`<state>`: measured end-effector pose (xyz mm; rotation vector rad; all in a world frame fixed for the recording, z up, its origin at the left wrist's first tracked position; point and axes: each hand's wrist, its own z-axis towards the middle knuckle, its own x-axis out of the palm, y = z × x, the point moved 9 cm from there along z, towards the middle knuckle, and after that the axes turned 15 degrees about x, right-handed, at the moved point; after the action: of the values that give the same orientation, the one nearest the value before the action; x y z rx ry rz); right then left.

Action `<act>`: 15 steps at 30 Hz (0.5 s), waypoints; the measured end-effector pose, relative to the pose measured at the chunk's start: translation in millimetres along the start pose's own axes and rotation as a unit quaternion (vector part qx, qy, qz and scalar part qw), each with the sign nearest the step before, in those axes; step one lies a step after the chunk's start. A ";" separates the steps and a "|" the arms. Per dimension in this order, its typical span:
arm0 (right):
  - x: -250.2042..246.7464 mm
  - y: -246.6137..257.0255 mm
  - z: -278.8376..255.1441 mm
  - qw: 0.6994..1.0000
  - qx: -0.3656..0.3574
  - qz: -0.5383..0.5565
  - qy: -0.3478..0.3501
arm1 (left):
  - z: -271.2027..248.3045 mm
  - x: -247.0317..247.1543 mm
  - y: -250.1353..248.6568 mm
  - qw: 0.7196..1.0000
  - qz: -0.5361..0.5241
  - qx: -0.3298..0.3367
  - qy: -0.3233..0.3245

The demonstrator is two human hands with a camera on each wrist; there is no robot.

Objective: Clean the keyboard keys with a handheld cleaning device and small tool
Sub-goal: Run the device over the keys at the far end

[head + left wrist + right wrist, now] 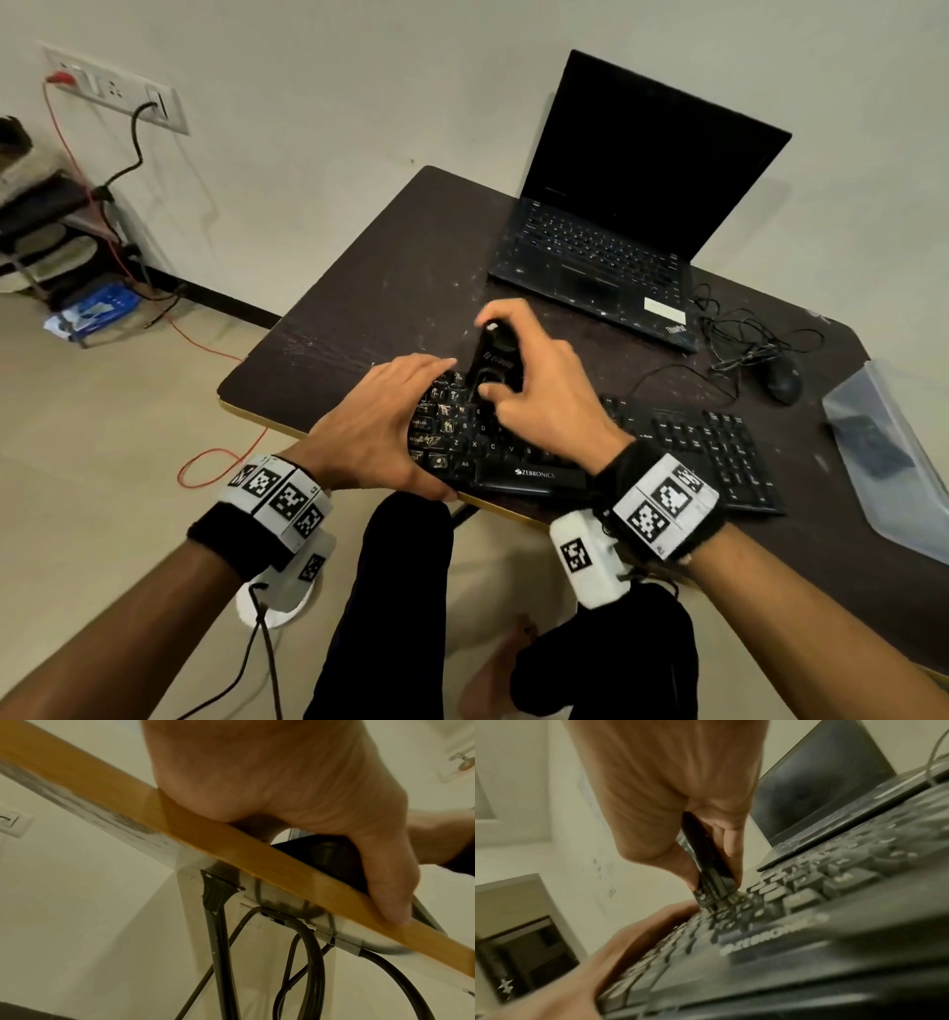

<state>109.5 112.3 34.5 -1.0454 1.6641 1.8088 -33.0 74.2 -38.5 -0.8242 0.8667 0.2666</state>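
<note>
Under the right hand (pixel 670 787), only the wrist view shows cleaning device (pixel 711 866) bristles touching keyboard (pixel 795 902) keys.

The keyboard (pixel 590 457) middle keys lie hidden under the right hand (pixel 544 390).

Black wristbands (pixel 226 534) bear white checkered marker blocks (pixel 280 496)

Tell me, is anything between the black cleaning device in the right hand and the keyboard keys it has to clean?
Nothing visible is in the way. The right hand holds the black handheld cleaning device upright with its tip on the upper-left keys of the black Zebronics keyboard. The left hand grips only the keyboard's left end.
</note>
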 end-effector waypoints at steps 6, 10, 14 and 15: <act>-10.7 -2.7 20.0 1.000 0.014 -0.013 -0.013 | -0.9 0.6 2.6 1.000 0.009 -0.001 -0.001; 10.5 11.8 5.8 0.996 -0.052 -0.038 0.055 | -0.3 -1.1 0.2 1.000 -0.005 0.010 -0.015; -0.3 8.1 20.3 0.999 -0.029 -0.014 0.008 | 0.0 -0.4 1.1 1.000 -0.004 0.006 -0.008; 6.2 14.0 14.1 0.998 -0.050 -0.021 0.031 | 0.8 0.1 1.0 1.000 -0.008 0.010 -0.010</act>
<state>91.9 122.9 37.9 -1.1814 1.5867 1.8671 -32.9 75.5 -38.8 -0.8084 0.8418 0.2525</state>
